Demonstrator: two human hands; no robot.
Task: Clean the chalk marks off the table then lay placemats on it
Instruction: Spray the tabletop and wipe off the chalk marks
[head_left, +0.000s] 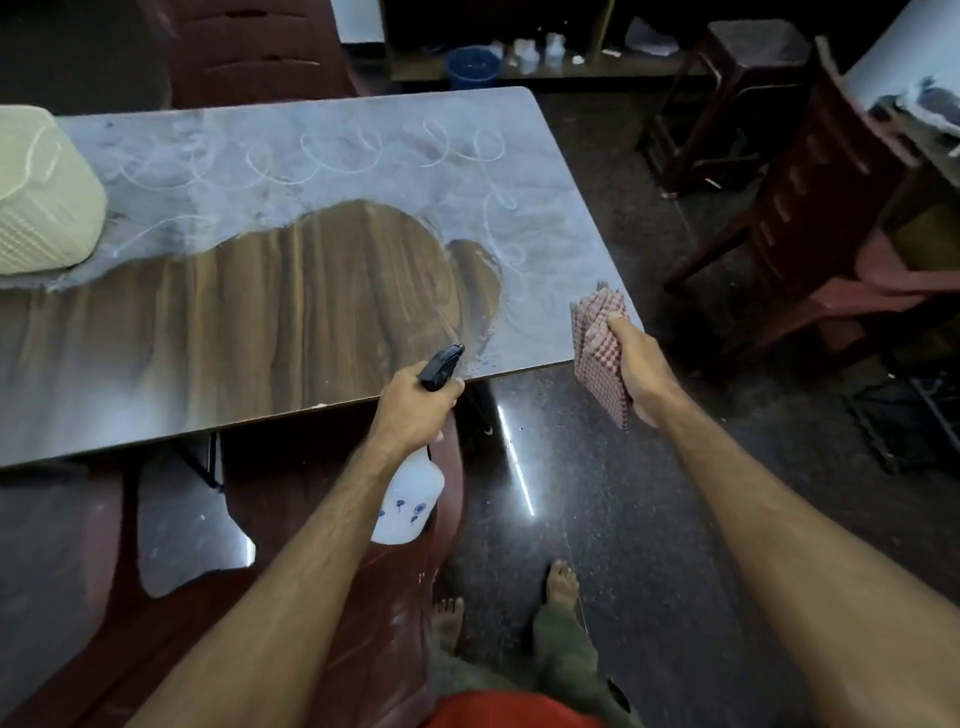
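A wooden table (234, 322) fills the upper left. Looping white chalk marks (332, 156) run along its far side and down its right side (506, 228). My left hand (415, 410) grips a white spray bottle (410, 499) by its black trigger head (441, 366), with the nozzle pointed at the table's near right corner. My right hand (636, 366) holds a folded red-and-white checked cloth (602, 353) just off the table's right edge.
A cream woven basket (41, 192) sits on the table's left end. A dark red plastic chair (291, 597) stands under the near edge, another (249, 47) behind the table. Stacked dark chairs and stools (810, 171) crowd the right. My bare feet (561, 582) stand on dark polished floor.
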